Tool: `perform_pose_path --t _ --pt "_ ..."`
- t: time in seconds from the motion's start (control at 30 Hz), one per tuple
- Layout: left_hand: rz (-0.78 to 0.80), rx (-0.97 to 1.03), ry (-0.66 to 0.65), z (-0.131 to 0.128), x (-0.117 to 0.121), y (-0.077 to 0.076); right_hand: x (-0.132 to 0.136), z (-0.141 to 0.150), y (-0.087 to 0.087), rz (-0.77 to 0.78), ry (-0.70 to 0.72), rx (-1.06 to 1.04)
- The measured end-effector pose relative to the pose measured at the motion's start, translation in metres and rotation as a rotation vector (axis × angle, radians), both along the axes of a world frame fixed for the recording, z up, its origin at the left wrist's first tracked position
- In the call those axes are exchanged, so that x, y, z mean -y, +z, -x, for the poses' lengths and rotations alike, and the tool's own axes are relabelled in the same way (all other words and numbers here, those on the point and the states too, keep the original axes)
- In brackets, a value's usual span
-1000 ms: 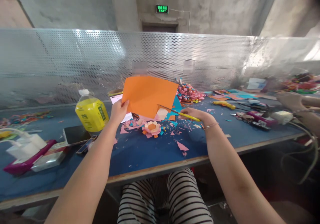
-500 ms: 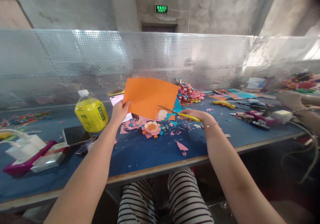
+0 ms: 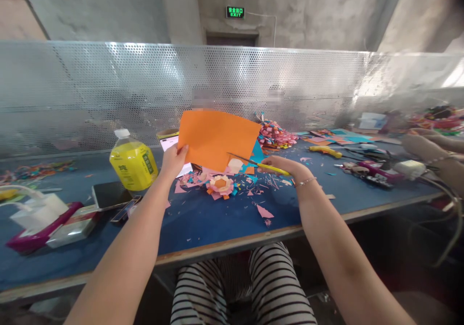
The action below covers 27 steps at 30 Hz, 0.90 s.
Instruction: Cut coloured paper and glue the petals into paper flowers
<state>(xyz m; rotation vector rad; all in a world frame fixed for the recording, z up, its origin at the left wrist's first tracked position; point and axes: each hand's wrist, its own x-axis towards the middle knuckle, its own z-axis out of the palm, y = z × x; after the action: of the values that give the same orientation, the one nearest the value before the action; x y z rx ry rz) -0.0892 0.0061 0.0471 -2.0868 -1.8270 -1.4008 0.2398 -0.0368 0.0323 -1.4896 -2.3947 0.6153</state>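
Observation:
An orange sheet of paper (image 3: pixel 217 139) is held up over the table, pinched at its left edge by my left hand (image 3: pixel 174 160). My right hand (image 3: pixel 281 165) is closed round the yellow handles of a pair of scissors (image 3: pixel 266 166). Their blades point left and lie at the sheet's lower right part; I cannot tell how far they cut into it. Below the sheet sits a pink and cream paper flower (image 3: pixel 220 185) with an orange centre. Pink, blue and white paper scraps (image 3: pixel 253 182) lie around it.
A yellow bottle (image 3: pixel 133 163) stands left of my arm, near a dark phone (image 3: pixel 109 195) and a power strip (image 3: pixel 43 226). Behind are a heap of paper strips (image 3: pixel 273 134) and a perforated metal screen (image 3: pixel 145 83). At right lie a yellow-handled tool (image 3: pixel 324 150) and another person's hands (image 3: pixel 422 144).
The orange sheet has tilted slightly, and its right corner has shifted a little to the right. Both hands keep their hold. The other person's hands at far right have moved slightly.

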Motion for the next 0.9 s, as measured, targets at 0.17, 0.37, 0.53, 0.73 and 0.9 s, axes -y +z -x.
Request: perform_pose_path --t 0.17,0.37,0.53,0.73,0.9 --pt "-0.001 0.009 -0.008 0.0007 -0.0008 -0.0007 -0.0035 -0.0002 -0.0021 -0.009 0.006 0.003" --pt "0.001 0.024 -0.025 0.0016 -0.0026 -0.0028 -0.0058 -0.0028 -0.0026 0.036 -0.005 -0.032" --pt "-0.006 0.031 -0.038 0.0009 -0.0035 -0.0046 -0.0042 -0.0045 -0.0031 0.089 -0.015 -0.075" --pt "0.032 0.009 -0.024 -0.0023 -0.0013 -0.0042 -0.0016 -0.0036 -0.0025 0.057 -0.031 -0.044" --pt "0.047 0.01 -0.036 -0.0031 -0.0003 -0.0043 -0.0036 -0.0027 -0.0046 0.03 -0.029 -0.04"
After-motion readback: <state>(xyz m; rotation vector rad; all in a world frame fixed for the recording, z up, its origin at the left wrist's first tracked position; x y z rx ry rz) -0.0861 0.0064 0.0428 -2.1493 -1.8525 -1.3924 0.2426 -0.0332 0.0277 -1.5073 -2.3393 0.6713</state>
